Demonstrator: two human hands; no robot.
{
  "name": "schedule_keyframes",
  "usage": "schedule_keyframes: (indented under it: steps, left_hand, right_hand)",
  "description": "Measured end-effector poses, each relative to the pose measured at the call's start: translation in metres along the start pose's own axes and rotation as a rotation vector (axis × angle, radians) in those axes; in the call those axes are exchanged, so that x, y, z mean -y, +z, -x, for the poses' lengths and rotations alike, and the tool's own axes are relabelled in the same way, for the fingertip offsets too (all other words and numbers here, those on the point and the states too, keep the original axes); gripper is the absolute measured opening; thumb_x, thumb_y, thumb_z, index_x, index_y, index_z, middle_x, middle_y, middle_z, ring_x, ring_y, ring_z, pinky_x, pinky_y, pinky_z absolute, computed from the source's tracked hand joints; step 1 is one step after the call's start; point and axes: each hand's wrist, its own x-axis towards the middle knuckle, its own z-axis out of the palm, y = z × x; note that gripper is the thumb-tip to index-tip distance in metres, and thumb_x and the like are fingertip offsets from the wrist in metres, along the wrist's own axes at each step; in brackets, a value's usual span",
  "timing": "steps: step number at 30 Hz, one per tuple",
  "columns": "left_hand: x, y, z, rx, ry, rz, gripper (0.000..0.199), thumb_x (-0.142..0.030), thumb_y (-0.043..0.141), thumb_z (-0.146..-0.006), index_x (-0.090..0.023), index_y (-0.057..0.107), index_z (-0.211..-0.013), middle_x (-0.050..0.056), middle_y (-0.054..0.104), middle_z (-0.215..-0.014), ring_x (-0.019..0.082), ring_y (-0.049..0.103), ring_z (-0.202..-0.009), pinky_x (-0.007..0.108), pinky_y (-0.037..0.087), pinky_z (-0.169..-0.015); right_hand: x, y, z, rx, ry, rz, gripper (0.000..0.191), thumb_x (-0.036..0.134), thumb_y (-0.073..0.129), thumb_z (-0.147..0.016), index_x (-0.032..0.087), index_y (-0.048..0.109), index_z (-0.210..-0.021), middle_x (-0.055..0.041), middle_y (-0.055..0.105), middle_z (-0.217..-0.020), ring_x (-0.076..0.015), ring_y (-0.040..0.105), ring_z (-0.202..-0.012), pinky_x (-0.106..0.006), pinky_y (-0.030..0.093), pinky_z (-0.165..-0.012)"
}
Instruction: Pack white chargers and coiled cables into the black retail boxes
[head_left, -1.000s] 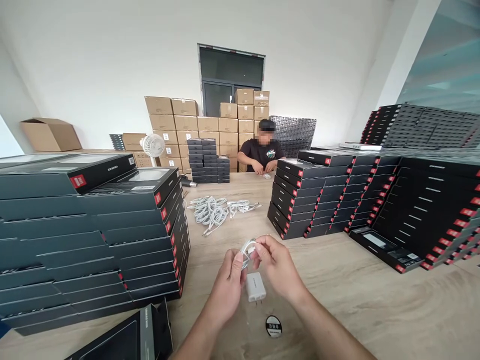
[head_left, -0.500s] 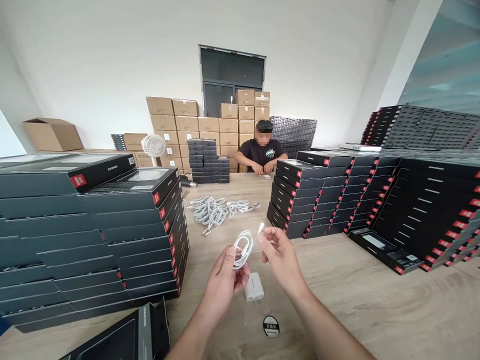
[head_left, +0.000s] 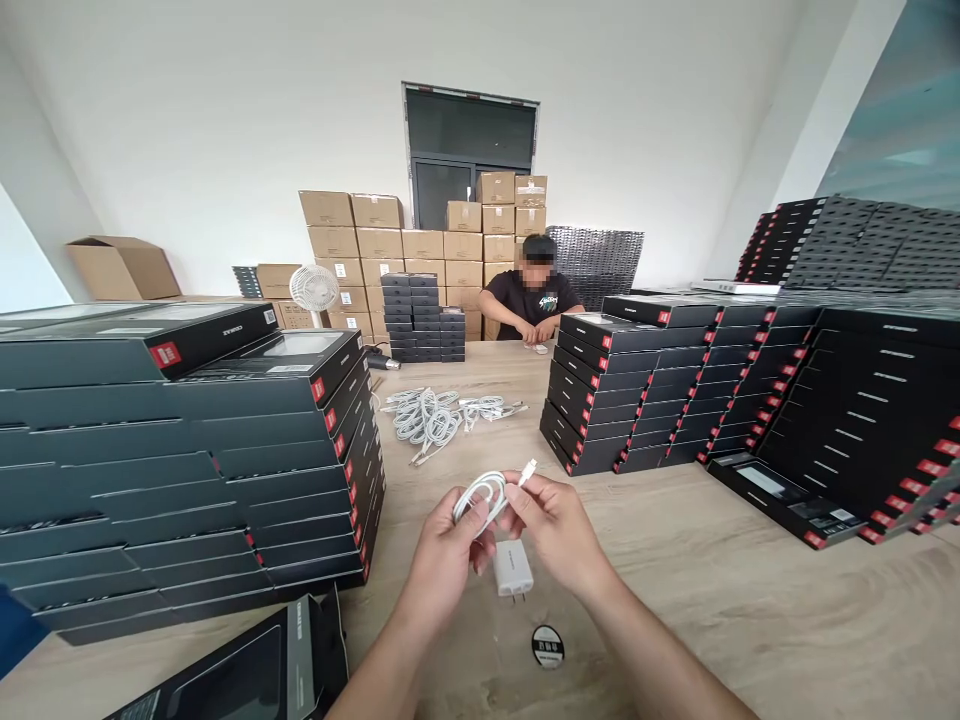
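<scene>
Cartons (head_left: 420,245) stand stacked by the far wall, a co-worker (head_left: 534,295) sits across the worktop (head_left: 675,610), and black boxes (head_left: 187,450) rise in stacks on both sides of us. Our left hand (head_left: 442,545) clamps a coiled white cable (head_left: 476,495), and our right hand (head_left: 559,530) pinches the same cable just below its plug, the two hands close together. Under them a white charger (head_left: 513,568) lies on the worktop, near a round black sticker (head_left: 547,646); more cables (head_left: 431,420) lie heaped beyond.
</scene>
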Motion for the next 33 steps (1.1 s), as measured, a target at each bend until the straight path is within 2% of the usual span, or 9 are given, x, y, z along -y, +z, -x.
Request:
schedule_keyframes:
  steps: [3,5,7,10,12,15,26,33]
  left_hand:
    - [0.005,0.001,-0.001,-0.101,0.009,-0.07,0.042,-0.059,0.066,-0.076,-0.02,0.052,-0.083,-0.002,0.061,-0.07,0.01,0.051,-0.049,0.021,0.035,-0.04]
    - [0.007,0.002,0.001,-0.118,0.029,-0.131,0.04,-0.059,0.062,-0.08,-0.021,0.05,-0.084,-0.003,0.062,-0.07,0.01,0.05,-0.048,0.021,0.035,-0.042]
    - [0.008,0.002,0.002,-0.11,0.068,-0.2,0.035,-0.056,0.057,-0.086,-0.022,0.049,-0.084,-0.004,0.061,-0.068,0.009,0.049,-0.049,0.021,0.037,-0.045]
    - [0.009,0.001,0.003,-0.093,0.113,-0.252,0.031,-0.053,0.053,-0.091,-0.022,0.049,-0.087,-0.005,0.06,-0.066,0.009,0.049,-0.05,0.022,0.039,-0.049]
    - [0.01,0.002,0.003,-0.072,0.11,-0.246,0.031,-0.053,0.052,-0.091,-0.023,0.049,-0.087,-0.005,0.059,-0.065,0.01,0.048,-0.05,0.022,0.039,-0.049]
    - [0.011,0.003,0.002,-0.048,0.088,-0.225,0.032,-0.054,0.053,-0.09,-0.023,0.048,-0.086,-0.005,0.058,-0.064,0.01,0.048,-0.05,0.022,0.038,-0.049]
    - [0.013,0.01,0.004,-0.141,0.079,-0.061,0.038,-0.059,0.06,-0.084,-0.022,0.05,-0.088,-0.005,0.054,-0.066,0.01,0.046,-0.055,0.02,0.039,-0.051]
    - [0.013,0.009,0.003,-0.062,0.082,-0.111,0.036,-0.058,0.055,-0.087,-0.022,0.049,-0.086,-0.006,0.051,-0.065,0.01,0.044,-0.056,0.02,0.038,-0.053]
  right_hand:
    - [-0.005,-0.002,-0.002,-0.061,0.076,0.104,0.038,0.055,0.061,-0.083,0.017,0.066,-0.083,-0.0037,0.067,-0.07,-0.017,0.062,-0.055,-0.028,0.048,-0.049]
    - [-0.005,-0.005,-0.003,-0.032,0.147,0.165,0.034,0.049,0.057,-0.084,0.019,0.058,-0.069,-0.003,0.067,-0.066,-0.0155,0.06,-0.047,-0.026,0.043,-0.044]
    - [-0.004,-0.01,-0.003,0.069,0.228,0.205,0.031,0.04,0.053,-0.084,0.02,0.052,-0.061,0.0004,0.061,-0.054,-0.0129,0.053,-0.038,-0.025,0.038,-0.041]
    - [0.0,-0.016,0.0,0.251,0.316,0.248,0.024,0.032,0.051,-0.082,0.02,0.054,-0.061,0.0038,0.054,-0.047,-0.0108,0.044,-0.035,-0.023,0.033,-0.039]
    - [0.003,-0.019,0.003,0.327,0.306,0.282,0.022,0.03,0.053,-0.081,0.02,0.057,-0.062,0.0042,0.052,-0.048,-0.0107,0.044,-0.04,-0.023,0.033,-0.042]
    - [0.009,-0.021,0.005,0.368,0.245,0.333,0.022,0.028,0.054,-0.082,0.019,0.058,-0.062,0.0037,0.053,-0.051,-0.0113,0.046,-0.049,-0.022,0.034,-0.049]
    - [0.022,-0.016,0.007,0.323,0.143,0.422,0.029,0.028,0.049,-0.086,0.018,0.06,-0.061,0.0041,0.047,-0.052,-0.012,0.041,-0.052,-0.024,0.03,-0.052]
    - [0.024,-0.02,0.008,0.429,0.124,0.512,0.031,0.027,0.046,-0.089,0.019,0.064,-0.066,0.0025,0.057,-0.06,-0.013,0.049,-0.058,-0.023,0.034,-0.057]
